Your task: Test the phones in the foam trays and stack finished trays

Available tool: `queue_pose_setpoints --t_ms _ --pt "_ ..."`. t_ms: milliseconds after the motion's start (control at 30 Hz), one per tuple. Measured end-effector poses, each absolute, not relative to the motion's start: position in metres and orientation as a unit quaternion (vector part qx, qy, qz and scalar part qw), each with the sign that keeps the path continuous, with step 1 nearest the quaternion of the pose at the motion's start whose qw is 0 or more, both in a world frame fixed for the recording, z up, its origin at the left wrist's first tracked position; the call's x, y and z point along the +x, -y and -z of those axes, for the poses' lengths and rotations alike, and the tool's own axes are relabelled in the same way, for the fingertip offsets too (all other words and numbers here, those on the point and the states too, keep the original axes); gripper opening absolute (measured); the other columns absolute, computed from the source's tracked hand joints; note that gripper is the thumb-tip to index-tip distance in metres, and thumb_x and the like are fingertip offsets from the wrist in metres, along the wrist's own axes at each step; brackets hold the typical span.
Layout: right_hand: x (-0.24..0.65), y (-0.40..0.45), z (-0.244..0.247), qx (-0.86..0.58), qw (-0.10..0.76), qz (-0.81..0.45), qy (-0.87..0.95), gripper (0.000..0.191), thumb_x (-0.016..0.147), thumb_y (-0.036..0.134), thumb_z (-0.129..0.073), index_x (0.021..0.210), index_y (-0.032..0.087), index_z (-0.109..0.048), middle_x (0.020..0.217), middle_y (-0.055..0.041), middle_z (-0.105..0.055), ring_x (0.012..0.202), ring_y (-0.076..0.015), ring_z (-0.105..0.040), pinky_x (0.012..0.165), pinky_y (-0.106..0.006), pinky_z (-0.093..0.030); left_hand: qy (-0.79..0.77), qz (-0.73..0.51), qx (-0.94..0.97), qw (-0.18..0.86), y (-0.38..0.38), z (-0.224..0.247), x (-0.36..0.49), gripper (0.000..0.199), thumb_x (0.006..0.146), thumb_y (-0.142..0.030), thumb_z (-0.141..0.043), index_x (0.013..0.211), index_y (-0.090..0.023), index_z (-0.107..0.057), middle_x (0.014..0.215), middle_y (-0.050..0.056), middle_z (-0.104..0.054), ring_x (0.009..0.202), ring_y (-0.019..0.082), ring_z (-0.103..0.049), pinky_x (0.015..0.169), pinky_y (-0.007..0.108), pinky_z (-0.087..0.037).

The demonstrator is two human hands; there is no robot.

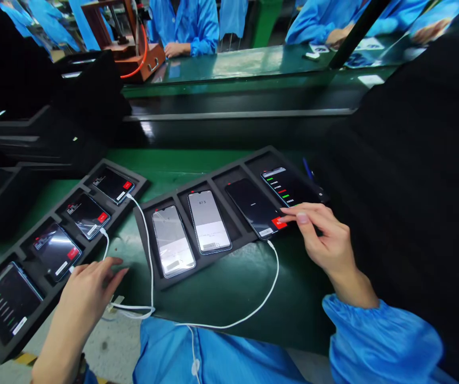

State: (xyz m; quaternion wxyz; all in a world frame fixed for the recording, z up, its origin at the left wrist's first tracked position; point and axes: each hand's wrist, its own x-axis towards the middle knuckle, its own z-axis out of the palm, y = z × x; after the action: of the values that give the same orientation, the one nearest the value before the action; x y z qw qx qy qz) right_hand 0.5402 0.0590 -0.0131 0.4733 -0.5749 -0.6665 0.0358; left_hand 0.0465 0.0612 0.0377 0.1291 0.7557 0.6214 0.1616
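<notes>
Four phones lie in the compartments of a dark foam tray (pixel 165 285) in the middle. My right hand (pixel 325 234) hovers at the red button on the dark-screened third phone (pixel 249 205), its fingers extended and apart. A white cable (pixel 275 277) is plugged into that phone. Beside it lies a phone with coloured text lines (pixel 283 186); two light-screened phones (pixel 209 221) are to the left. My left hand (pixel 93 285), fingers apart and holding nothing visible, is by the lower end of a phone (pixel 55 248) in the left foam tray (pixel 9 349).
White cables (pixel 149 256) run between the trays and over the table edge. A blue pen (pixel 307 168) lies behind the right end of the middle tray. Black boxes (pixel 81 101) stand at the back left. Across the line, people in blue coats (pixel 185 26) sit beside a wooden fixture (pixel 145 64).
</notes>
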Motion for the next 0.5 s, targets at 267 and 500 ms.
queue_pose_setpoints --t_ms 267,500 --pt "0.537 -0.057 0.006 -0.579 0.467 -0.040 0.667 0.028 0.113 0.039 -0.055 0.108 0.030 -0.081 0.101 -0.0069 -0.083 0.103 -0.0328 -0.074 0.093 -0.056 -0.057 -0.449 -0.347 0.480 0.670 -0.018 -0.044 0.229 0.027 0.103 -0.048 -0.071 0.112 -0.024 -0.079 0.121 0.014 -0.076 0.111 0.030 -0.071 0.098 0.048 -0.060" --pt "0.540 -0.053 0.004 -0.580 0.456 -0.044 0.674 0.029 0.114 0.039 -0.051 0.118 0.030 -0.079 0.106 -0.0076 -0.083 0.108 -0.0327 -0.072 0.095 -0.056 -0.057 -0.397 -0.351 0.314 0.788 -0.034 -0.003 0.338 0.041 0.105 -0.041 -0.073 0.139 -0.019 -0.067 0.138 0.013 -0.068 0.116 0.028 -0.071 0.097 0.049 -0.064"
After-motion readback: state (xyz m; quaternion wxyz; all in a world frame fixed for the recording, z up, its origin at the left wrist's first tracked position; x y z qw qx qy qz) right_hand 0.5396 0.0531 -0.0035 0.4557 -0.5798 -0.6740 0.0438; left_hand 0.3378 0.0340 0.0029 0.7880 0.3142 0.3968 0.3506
